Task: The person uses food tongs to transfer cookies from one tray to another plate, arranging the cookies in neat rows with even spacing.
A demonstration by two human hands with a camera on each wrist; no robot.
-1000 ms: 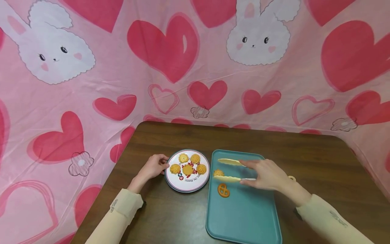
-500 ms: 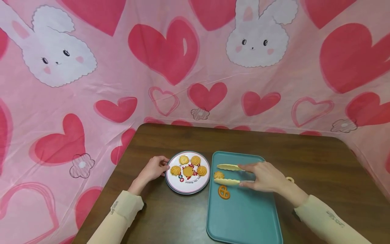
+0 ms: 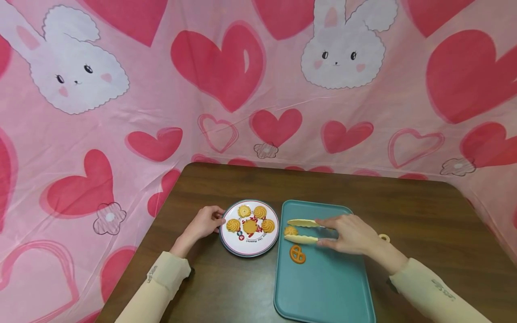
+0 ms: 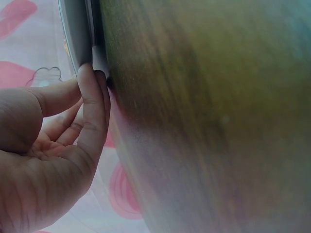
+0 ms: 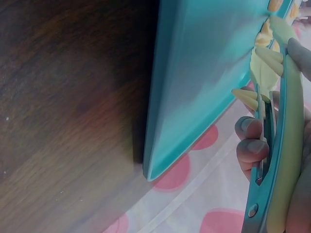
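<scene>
From where I stand, the right hand [image 3: 349, 233] pinches a pair of pale-yellow tongs [image 3: 302, 240], thumb along one arm and fingers curled about the other. Just past those fingertips, the two arms stand apart with a swirled cookie [image 3: 291, 230] between their scalloped ends; whether either end touches it I can't tell. To grip it well, I'd say, keep both ends low and level, centre the cookie between them, then squeeze slowly and evenly with thumb and fingers; it looks crumbly, and a hard pinch might crack it or shoot it out sideways. A pretzel [image 3: 297, 254] lies just nearer the person than the tong ends, close enough that I'd mind the lower arm doesn't nudge it. Under these fingers is the teal tray [image 3: 323, 287], which bears the cookie by its left edge and the pretzel beside it. Beyond the tong tips, to the left of the tray, sits a round white plate [image 3: 241, 247] with a printed design, holding five cookies [image 3: 260, 212]: four swirled or ridged ones round a flatter one. On the plate's far side from the tongs, the left hand [image 3: 205, 222] pinches the rim between thumb and fingers, a sensible steadying hold. Farthest off, behind the wooden table [image 3: 226, 287], hangs a pink heart-and-rabbit backdrop [image 3: 218, 67].
</scene>
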